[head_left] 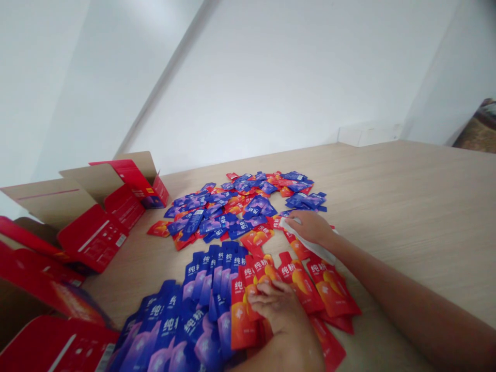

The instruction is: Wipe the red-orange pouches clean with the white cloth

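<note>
My left hand (275, 305) curls over overlapping red sachets (300, 281) at the bottom middle, with its fingers closed on several of them. My right hand (310, 227) lies further up, on a white strip (310, 245) that runs under the palm and fingers. Overlapping blue sachets (186, 310) fan out left of my left hand, printed with white Chinese characters. A loose heap of mixed blue and red sachets (240, 206) spreads beyond both hands, its near edge under my right fingertips.
Open cardboard cartons with red printing (93, 237) crowd the left side, overhanging the pale wood table (406, 196). A smaller open carton (143, 181) stands behind them. White walls (271, 77) rise beyond the table, and a patterned object (478, 129) shows at the right edge.
</note>
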The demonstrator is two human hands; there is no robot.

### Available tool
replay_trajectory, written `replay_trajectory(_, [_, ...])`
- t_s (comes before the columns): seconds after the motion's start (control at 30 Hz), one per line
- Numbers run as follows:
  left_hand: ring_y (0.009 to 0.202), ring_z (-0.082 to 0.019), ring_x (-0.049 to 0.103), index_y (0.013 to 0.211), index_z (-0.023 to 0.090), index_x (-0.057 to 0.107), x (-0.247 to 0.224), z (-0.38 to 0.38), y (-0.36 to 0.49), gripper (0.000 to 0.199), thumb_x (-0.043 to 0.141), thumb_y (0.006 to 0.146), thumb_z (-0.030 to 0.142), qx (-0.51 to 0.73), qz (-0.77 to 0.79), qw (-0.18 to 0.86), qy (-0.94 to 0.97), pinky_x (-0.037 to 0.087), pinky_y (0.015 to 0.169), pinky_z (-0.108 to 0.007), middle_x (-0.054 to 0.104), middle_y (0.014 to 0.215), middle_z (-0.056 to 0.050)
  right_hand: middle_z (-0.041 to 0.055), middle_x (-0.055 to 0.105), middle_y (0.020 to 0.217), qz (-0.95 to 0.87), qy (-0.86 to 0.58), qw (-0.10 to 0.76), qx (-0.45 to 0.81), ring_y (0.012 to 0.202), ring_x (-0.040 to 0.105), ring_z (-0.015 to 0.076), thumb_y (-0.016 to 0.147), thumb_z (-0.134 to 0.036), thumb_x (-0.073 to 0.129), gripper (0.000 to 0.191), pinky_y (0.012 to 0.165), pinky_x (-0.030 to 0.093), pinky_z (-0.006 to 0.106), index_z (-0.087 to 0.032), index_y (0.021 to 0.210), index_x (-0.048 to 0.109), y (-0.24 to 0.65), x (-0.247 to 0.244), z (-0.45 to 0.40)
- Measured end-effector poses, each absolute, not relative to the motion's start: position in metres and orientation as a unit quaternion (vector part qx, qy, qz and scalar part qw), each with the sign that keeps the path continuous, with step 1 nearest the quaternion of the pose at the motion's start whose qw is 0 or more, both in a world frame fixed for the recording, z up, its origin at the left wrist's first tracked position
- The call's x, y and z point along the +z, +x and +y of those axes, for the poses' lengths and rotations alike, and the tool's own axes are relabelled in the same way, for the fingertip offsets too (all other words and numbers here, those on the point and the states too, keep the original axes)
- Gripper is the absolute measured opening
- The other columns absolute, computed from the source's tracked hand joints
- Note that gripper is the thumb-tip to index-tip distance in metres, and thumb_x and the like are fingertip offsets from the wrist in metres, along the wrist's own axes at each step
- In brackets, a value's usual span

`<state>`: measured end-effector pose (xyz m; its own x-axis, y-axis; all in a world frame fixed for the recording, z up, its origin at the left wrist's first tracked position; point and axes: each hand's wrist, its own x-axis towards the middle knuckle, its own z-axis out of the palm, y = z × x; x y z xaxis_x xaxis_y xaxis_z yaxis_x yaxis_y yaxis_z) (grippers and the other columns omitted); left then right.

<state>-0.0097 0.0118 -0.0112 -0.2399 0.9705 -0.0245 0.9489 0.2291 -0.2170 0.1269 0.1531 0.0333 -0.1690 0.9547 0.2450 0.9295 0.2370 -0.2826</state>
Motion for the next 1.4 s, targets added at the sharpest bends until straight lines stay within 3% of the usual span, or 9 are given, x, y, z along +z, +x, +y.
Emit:
replay_trajectory(0.17, [0.104, -0.028, 0.06, 0.119, 0.018, 0.057, -0.016, 0.018, -0.012, 0.037, 0.058, 0.085, 0.035, 0.11, -0.786, 0.06, -0.605, 0.051, 0.083, -0.052, 0.062, 0.119, -0.012, 0.0063, 0.069, 0.095, -0.773, -0.606, 0.179, 0.057, 0.087, 0.062, 0.0178, 0.092, -0.044, 0.039, 0.036, 0.073, 0.039, 0.024, -0.019, 0.097, 0.064, 0.13, 0.042, 0.151])
replay_trajectory(0.27, [0.104, -0.035, 0.06, 0.118, 0.019, 0.061, -0.015, 0.021, -0.012, 0.033, 0.057, 0.085, 0.02, 0.12, -0.784, 0.071, -0.605, 0.052, 0.079, -0.054, 0.063, 0.119, -0.017, 0.006, 0.068, 0.096, -0.773, -0.616, 0.142, 0.047, 0.087, 0.062, 0.0189, 0.091, -0.048, 0.04, 0.036, 0.072, 0.039, 0.026, -0.021, 0.099, 0.063, 0.132, 0.043, 0.151])
replay_trajectory(0.4, [0.102, -0.041, 0.059, 0.117, 0.021, 0.063, -0.013, 0.017, -0.006, 0.04, 0.045, 0.084, 0.006, 0.138, -0.774, 0.106, -0.609, 0.049, 0.078, -0.056, 0.062, 0.12, -0.02, 0.014, 0.066, 0.097, -0.697, -0.712, 0.085, -0.001, 0.089, 0.061, 0.0252, 0.092, -0.042, 0.04, 0.035, 0.073, 0.041, 0.033, -0.016, 0.106, 0.058, 0.144, 0.042, 0.153])
replay_trajectory(0.53, [0.1, -0.04, 0.061, 0.117, 0.025, 0.063, -0.013, 0.012, -0.003, 0.046, 0.041, 0.084, 0.003, 0.181, -0.749, 0.179, -0.611, 0.049, 0.078, -0.055, 0.063, 0.118, -0.02, 0.0209, 0.055, 0.116, -0.645, -0.748, 0.105, -0.115, 0.104, 0.052, 0.0328, 0.089, -0.037, 0.046, 0.036, 0.081, 0.039, 0.043, -0.014, 0.116, 0.051, 0.15, 0.041, 0.152])
replay_trajectory(0.63, [0.1, -0.039, 0.061, 0.119, 0.024, 0.062, -0.007, 0.012, -0.004, 0.046, 0.041, 0.084, 0.003, 0.19, -0.745, 0.175, -0.615, 0.05, 0.078, -0.054, 0.063, 0.117, -0.02, 0.0187, 0.052, 0.121, -0.7, -0.694, 0.125, -0.112, 0.109, 0.048, 0.0314, 0.089, -0.04, 0.047, 0.039, 0.086, 0.037, 0.043, -0.017, 0.12, 0.049, 0.14, 0.037, 0.152])
replay_trajectory(0.83, [0.099, -0.037, 0.061, 0.117, 0.025, 0.063, 0.014, 0.011, -0.007, 0.046, 0.043, 0.084, 0.001, 0.172, -0.749, 0.12, -0.629, 0.053, 0.077, -0.049, 0.064, 0.116, -0.019, 0.013, 0.057, 0.12, -0.786, -0.614, 0.069, -0.021, 0.11, 0.05, 0.0295, 0.083, -0.04, 0.056, 0.051, 0.089, 0.037, 0.044, -0.021, 0.129, 0.044, 0.12, 0.019, 0.16])
replay_trajectory(0.97, [0.099, -0.037, 0.061, 0.117, 0.027, 0.063, 0.019, 0.011, -0.007, 0.047, 0.04, 0.085, 0.002, 0.183, -0.75, 0.123, -0.623, 0.054, 0.074, -0.047, 0.063, 0.117, -0.02, 0.0136, 0.058, 0.118, -0.78, -0.621, 0.072, -0.029, 0.108, 0.052, 0.0294, 0.083, -0.039, 0.056, 0.048, 0.088, 0.037, 0.043, -0.022, 0.127, 0.047, 0.121, 0.019, 0.158])
replay_trajectory(1.17, [0.099, -0.036, 0.062, 0.119, 0.024, 0.062, 0.024, 0.011, -0.009, 0.047, 0.042, 0.083, 0.001, 0.174, -0.748, 0.114, -0.631, 0.054, 0.077, -0.047, 0.063, 0.117, -0.021, 0.0184, 0.062, 0.106, -0.751, -0.654, 0.091, -0.001, 0.098, 0.057, 0.0325, 0.079, -0.054, 0.055, 0.055, 0.081, 0.041, 0.044, -0.015, 0.118, 0.053, 0.112, 0.034, 0.119])
replay_trajectory(1.4, [0.098, -0.039, 0.061, 0.112, 0.016, 0.067, 0.013, 0.01, -0.01, 0.042, 0.045, 0.08, -0.002, 0.081, -0.762, 0.106, -0.634, 0.052, 0.078, -0.052, 0.063, 0.114, -0.024, 0.0141, 0.064, 0.099, -0.782, -0.611, 0.116, 0.042, 0.092, 0.058, 0.0264, 0.09, -0.055, 0.037, 0.046, 0.08, 0.041, 0.036, -0.018, 0.105, 0.06, 0.1, 0.046, 0.077])
